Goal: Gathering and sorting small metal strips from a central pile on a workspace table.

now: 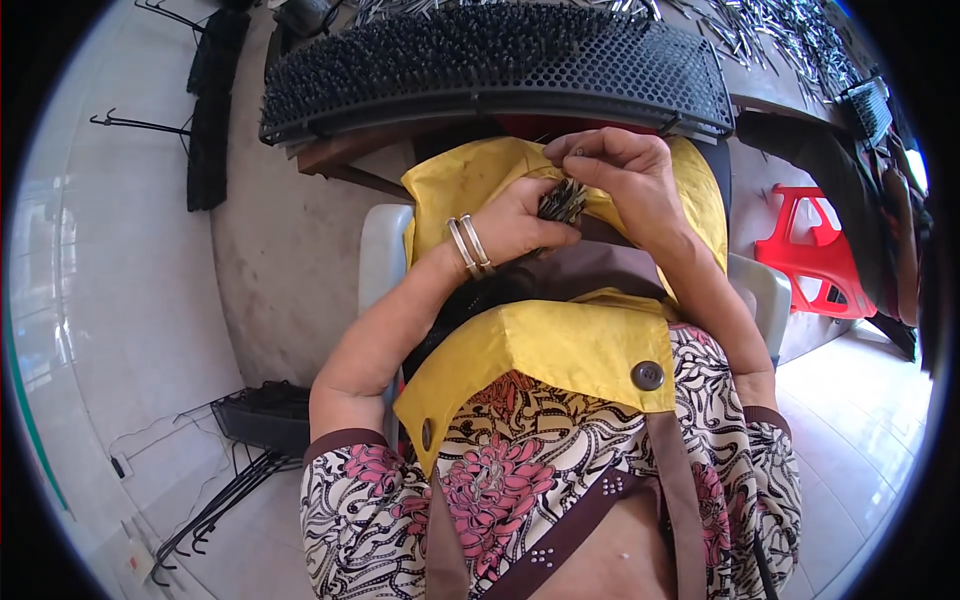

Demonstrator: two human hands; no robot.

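My left hand (512, 222) is closed around a bundle of thin dark and silvery metal pieces (563, 202), their ends showing between thumb and fingers. Just above and to the right of it, my right hand (632, 178) has thumb and forefinger pinched together. A tiny tip shows at that pinch, too small to name. Both hands are over my lap, in front of a yellow apron (580, 340). Beyond them stands a long perforated black rack (650, 80), with dark upright pieces packed into its left and middle holes. Holes at its right end are bare.
Loose metal strips (745, 35) are heaped on a surface at the far right. A red plastic stool (815, 250) and another person's dark-clothed leg (815, 150) are to the right. Black hooked rods (225, 505) lie lower left by a dark bin (265, 415).
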